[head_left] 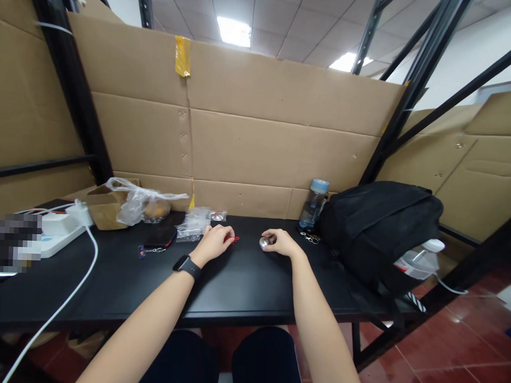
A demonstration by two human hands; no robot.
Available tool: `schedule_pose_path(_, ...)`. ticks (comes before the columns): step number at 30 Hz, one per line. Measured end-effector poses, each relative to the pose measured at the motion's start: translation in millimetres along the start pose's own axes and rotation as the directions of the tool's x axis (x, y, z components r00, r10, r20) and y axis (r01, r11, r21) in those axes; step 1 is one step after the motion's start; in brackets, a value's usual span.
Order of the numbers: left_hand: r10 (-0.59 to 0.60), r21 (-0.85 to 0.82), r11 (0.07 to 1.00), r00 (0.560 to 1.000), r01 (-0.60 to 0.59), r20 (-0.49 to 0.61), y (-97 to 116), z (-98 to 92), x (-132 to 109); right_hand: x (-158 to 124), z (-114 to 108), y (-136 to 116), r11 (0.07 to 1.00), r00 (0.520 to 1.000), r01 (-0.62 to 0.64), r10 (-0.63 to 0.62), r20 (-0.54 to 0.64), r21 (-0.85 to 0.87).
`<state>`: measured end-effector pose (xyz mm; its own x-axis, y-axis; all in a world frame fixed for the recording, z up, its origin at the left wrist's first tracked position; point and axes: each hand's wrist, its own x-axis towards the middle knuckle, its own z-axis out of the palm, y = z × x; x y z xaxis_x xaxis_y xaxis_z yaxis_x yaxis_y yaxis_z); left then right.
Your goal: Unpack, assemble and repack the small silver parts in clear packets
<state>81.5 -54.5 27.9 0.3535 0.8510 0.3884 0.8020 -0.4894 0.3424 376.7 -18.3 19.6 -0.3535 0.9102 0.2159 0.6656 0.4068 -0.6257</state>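
Over the middle of the black table [244, 286], my left hand [215, 243] is closed, its fingertips pinching a small red piece [236, 240] that looks thin, like a cord end. A dark watch sits on the left wrist. My right hand [282, 242] curls its fingers and thumb around a small round silver metal object [264, 243], held close to the tabletop. The two hands are apart. Clear plastic bags [193, 225] lie just behind the left hand, with a small clear packet [218, 216] showing some red beside them.
Left of the bags lies a dark pouch [159, 238] with a chain. Further left are a cardboard box [108, 208], a tied plastic bag [144, 204] and a white power strip [63, 238]. On the right stand a water bottle [314, 205] and a black backpack [384, 229]. Cardboard walls the back.
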Motion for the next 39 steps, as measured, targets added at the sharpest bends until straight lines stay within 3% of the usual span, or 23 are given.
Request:
schedule_pose_path(4, -0.014, -0.201, 0.98, 0.999, 0.005, -0.042, -3, -0.3, 4, 1, -2, 1, 0.999, 1.0, 0.003, -0.003, 0.009, -0.038)
schedule_pose_path(13, -0.087, -0.22, 0.974, 0.988, 0.058, -0.128, -1, -3.2, 5, 0, -8, -2, 0.999, 0.999, 0.033, -0.034, -0.038, -0.025)
schedule_pose_path(18, -0.117, -0.286, 0.957, 0.971, 0.053, -0.209, 1, -3.3, 6, 5, -1, -15, 0.98, 0.985, 0.095, -0.068, -0.156, 0.174)
schedule_pose_path(25, -0.131, -0.308, 0.95, 0.96, 0.05, -0.246, 4, -1.4, 6, 12, 32, -56, 0.807, 0.973, 0.201, -0.1, -0.206, 0.556)
schedule_pose_path(31, -0.123, -0.327, 0.945, 0.948, 0.022, -0.293, 7, 2.2, 8, 13, 54, -71, 0.746, 0.967, 0.235, -0.117, -0.225, 0.623)
schedule_pose_path(39, -0.117, -0.277, 0.961, 0.933, 0.02, -0.34, 9, 8.2, 8, 13, 57, -72, 0.739, 0.975, 0.2, -0.087, -0.204, 0.643)
